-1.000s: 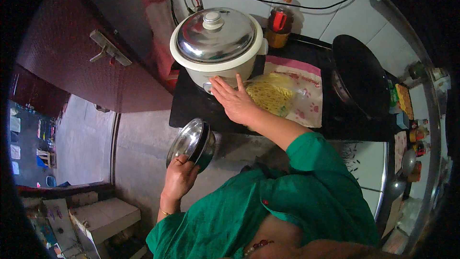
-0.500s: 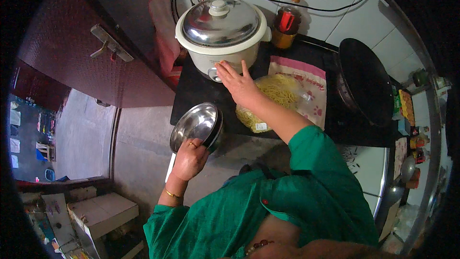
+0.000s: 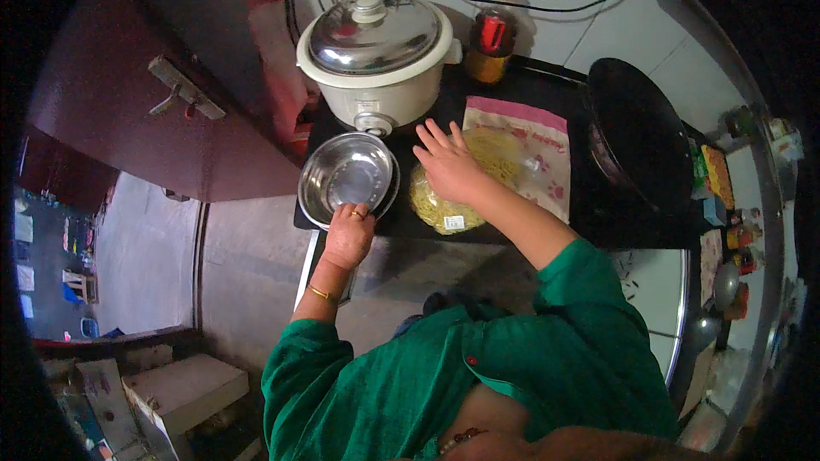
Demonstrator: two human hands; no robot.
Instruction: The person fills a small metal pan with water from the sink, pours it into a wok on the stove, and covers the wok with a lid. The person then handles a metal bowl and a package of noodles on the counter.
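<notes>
The left hand (image 3: 346, 239) is closed on the near rim of a shiny stainless steel basin (image 3: 340, 172), its fingers hooked over the edge with a ring on one of them. A second steel rim (image 3: 394, 192) shows under the basin's right side — nested beneath it. The basin lies just ahead of that grip, over the counter's front left corner; whether it rests on the surface cannot be told.

The right hand (image 3: 453, 166) is flat and palm down, fingers spread apart, with nothing in its grasp. It lies over a clear plastic bag of yellow noodles (image 3: 437, 205); whether the palm touches the bag cannot be told. The bag, with a small white label on its near edge, reaches out to both sides of that hand and overlaps a cream cloth with a pink border (image 3: 553, 192) to the hand's right.

Ahead of the left grip, beyond the basin, stands a white electric rice cooker (image 3: 371, 96) with its metal lid (image 3: 376, 47) on. Beyond the right hand is a red-labelled bottle (image 3: 494, 30) — upright near the wall. Well to that hand's right, a black wok (image 3: 641, 137) leans on the black countertop (image 3: 589, 226).
</notes>
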